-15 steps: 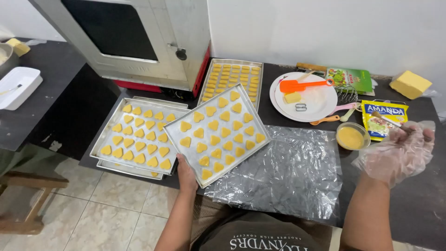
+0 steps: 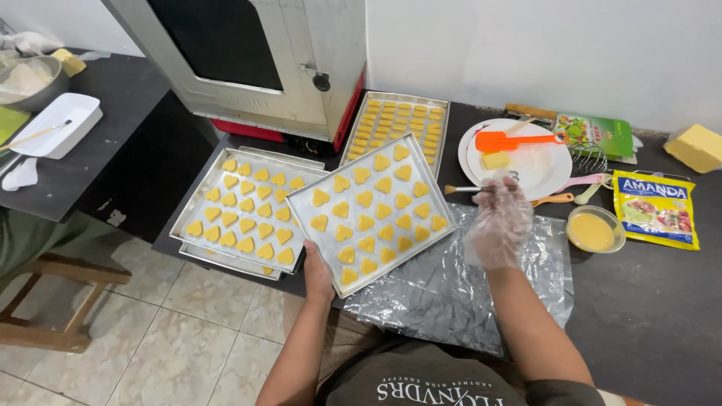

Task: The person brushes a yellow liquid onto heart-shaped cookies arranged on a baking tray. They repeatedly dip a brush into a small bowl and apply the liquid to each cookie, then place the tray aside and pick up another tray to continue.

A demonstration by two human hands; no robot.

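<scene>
My bare left hand [image 2: 317,272] grips the near corner of a metal baking tray [image 2: 307,204] full of yellow heart-shaped cookies [image 2: 365,222]. The tray sits tilted, partly over a sheet of foil [image 2: 451,301]. My right hand [image 2: 500,222], in a clear plastic glove, hovers just right of that tray and holds a thin pastry brush [image 2: 462,189] whose tip points left over the tray's far right edge. A small bowl of yellow egg wash [image 2: 594,230] stands to the right of this hand.
A second tray of hearts [image 2: 197,204] lies left, stacked on another. A third tray [image 2: 444,113] sits by the oven [image 2: 256,60]. A white plate [image 2: 549,171] with an orange spatula, a whisk, a yellow packet [image 2: 656,209] and a butter block [image 2: 698,147] crowd the right.
My right hand moved left from the table's right side to the tray's edge, now with the brush showing in it. The left hand and tray barely shifted.
</scene>
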